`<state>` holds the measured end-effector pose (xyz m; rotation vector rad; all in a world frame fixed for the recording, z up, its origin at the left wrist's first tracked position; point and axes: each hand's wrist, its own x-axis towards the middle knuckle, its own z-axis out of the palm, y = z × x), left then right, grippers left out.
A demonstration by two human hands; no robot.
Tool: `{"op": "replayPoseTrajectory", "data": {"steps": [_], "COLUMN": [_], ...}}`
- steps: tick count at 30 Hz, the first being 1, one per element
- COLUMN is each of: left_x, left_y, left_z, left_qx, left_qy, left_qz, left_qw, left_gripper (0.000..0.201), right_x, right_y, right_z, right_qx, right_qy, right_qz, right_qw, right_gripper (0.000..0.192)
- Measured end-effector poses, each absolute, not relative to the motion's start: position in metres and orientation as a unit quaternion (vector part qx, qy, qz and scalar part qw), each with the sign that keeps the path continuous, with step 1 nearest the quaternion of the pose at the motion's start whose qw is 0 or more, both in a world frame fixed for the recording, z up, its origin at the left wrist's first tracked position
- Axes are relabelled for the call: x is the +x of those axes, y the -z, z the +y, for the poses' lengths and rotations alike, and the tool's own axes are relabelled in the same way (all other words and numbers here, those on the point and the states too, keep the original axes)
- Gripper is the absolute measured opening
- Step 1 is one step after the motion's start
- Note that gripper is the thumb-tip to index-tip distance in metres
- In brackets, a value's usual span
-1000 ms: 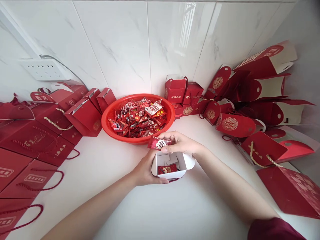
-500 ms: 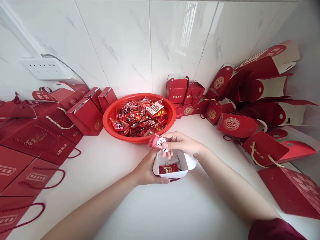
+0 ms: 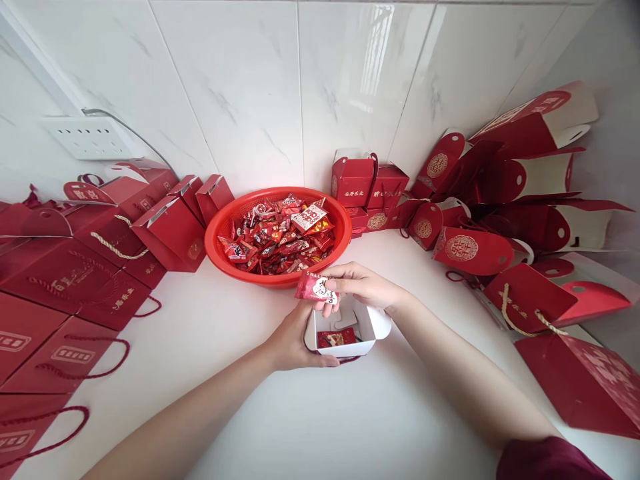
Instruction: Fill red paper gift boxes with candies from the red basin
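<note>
Right hand (image 3: 363, 287): pinches a candy packet (image 3: 315, 289) by one end, just above the box
Left hand (image 3: 295, 340): wraps around the small open box (image 3: 345, 330) on the table (image 3: 240, 347)
Packet: looks light, crinkly, slippery
Box: thin card, squashes easily
</note>
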<state>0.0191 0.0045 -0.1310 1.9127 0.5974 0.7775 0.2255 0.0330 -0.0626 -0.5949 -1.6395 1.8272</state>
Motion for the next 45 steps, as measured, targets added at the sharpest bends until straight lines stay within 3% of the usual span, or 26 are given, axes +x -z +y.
{"op": "replayPoseTrajectory", "data": {"steps": [9, 36, 45], "left_x": [0.0184, 0.0191, 0.0201], "left_y": [0.1350, 0.1333, 0.1334], "left_z": [0.0056, 0.0057, 0.0051], "left_qx": [0.789, 0.773, 0.758], "left_qy": [-0.331, -0.326, -0.324], "left_qz": [0.233, 0.232, 0.229], "left_qw": [0.462, 0.492, 0.517], "left_gripper": [0.081, 0.099, 0.094], "right_x": [0.2235, 0.2242, 0.2226], "right_y": [0.0635, 0.0641, 0.0654], "right_z": [0.0324, 0.0324, 0.0328], "right_qx": [-0.241, -0.235, -0.235], "right_qy": [-0.687, -0.705, -0.697], "right_qz": [-0.610, -0.585, -0.590], "right_qw": [0.312, 0.323, 0.333], "right_gripper": [0.034, 0.035, 0.029]}}
